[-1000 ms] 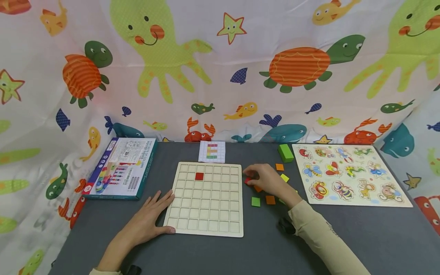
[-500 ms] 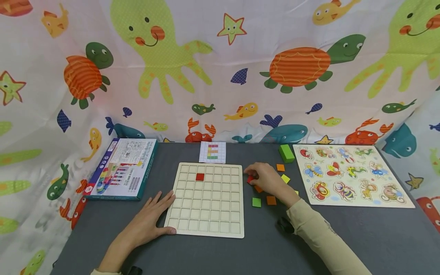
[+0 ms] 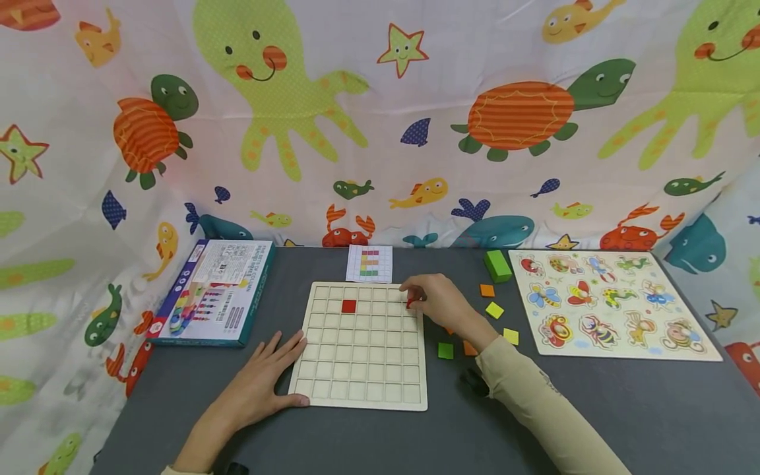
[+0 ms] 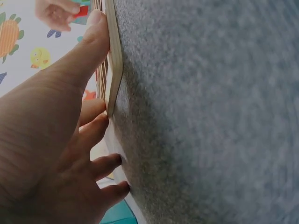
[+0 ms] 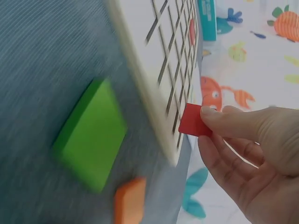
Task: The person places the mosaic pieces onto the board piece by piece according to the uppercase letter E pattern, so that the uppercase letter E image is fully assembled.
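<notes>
My right hand (image 3: pixel 442 305) pinches a red square tile (image 5: pixel 192 120) between thumb and fingers, above the right edge of the pale wooden grid board (image 3: pixel 359 353). One red tile (image 3: pixel 348 307) lies in a cell near the board's upper left. My left hand (image 3: pixel 261 376) rests at the board's left edge, fingers spread; in the left wrist view its thumb (image 4: pixel 96 37) touches the board's side. A small card (image 3: pixel 369 264) with a coloured grid pattern lies just behind the board.
Right of the board lie loose tiles: a green tile (image 3: pixel 445 351), an orange tile (image 3: pixel 487 290), yellow tiles (image 3: pixel 495 310) and others partly hidden by my arm. Behind them is a green block (image 3: pixel 497 266). An insect picture board (image 3: pixel 617 303) lies far right, a flat box (image 3: pixel 210 290) at left.
My right hand has lifted the red tile from beside the board and carried it left, over the board's right edge. The left hand stays at the board's left edge.
</notes>
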Available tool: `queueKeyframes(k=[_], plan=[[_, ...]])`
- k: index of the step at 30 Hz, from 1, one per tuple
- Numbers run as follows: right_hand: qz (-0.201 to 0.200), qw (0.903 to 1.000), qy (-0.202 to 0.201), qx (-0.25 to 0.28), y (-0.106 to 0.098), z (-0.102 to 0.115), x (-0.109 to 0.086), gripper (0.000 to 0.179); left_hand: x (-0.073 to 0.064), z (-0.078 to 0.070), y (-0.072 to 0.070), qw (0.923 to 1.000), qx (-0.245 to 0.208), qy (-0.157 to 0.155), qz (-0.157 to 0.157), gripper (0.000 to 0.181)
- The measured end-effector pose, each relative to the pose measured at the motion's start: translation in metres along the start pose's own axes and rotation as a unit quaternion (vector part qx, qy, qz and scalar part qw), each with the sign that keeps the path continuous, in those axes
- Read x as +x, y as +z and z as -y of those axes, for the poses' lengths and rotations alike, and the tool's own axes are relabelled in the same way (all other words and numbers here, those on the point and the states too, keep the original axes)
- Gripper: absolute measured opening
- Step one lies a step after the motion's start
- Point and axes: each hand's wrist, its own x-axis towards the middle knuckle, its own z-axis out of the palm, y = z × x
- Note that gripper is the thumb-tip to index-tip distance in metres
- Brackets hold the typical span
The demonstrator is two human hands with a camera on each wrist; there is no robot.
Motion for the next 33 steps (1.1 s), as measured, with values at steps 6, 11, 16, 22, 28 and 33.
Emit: queueKeyframes(k=[6,11,16,22,28,33], plan=[[0.019,0.9994,-0.026,0.015,0.015,0.020,0.019,0.028,0.000,-0.001,0.002,1.0000,0.004,-0.007,-0.003,0.101],[0.039,0.9974,-0.031,0.051,0.030,0.030,0.036,0.028,0.000,-0.001,0.001,0.9999,0.004,-0.011,0.000,0.101],[0.042,0.9946,-0.022,0.092,0.044,0.032,0.050,0.025,0.002,-0.003,-0.001,0.9998,0.006,-0.018,0.008,0.102],[0.023,0.9958,-0.011,0.088,0.057,0.027,0.058,0.017,0.005,-0.005,-0.003,0.9995,0.007,-0.022,0.020,0.102],[0.023,0.9976,0.006,0.065,0.063,0.025,0.060,0.014,0.006,-0.006,-0.003,0.9993,0.014,-0.025,0.025,0.103],[0.029,0.9966,-0.002,0.076,0.062,0.024,0.059,0.015,0.006,-0.004,-0.002,0.9991,0.012,-0.029,0.027,0.103]])
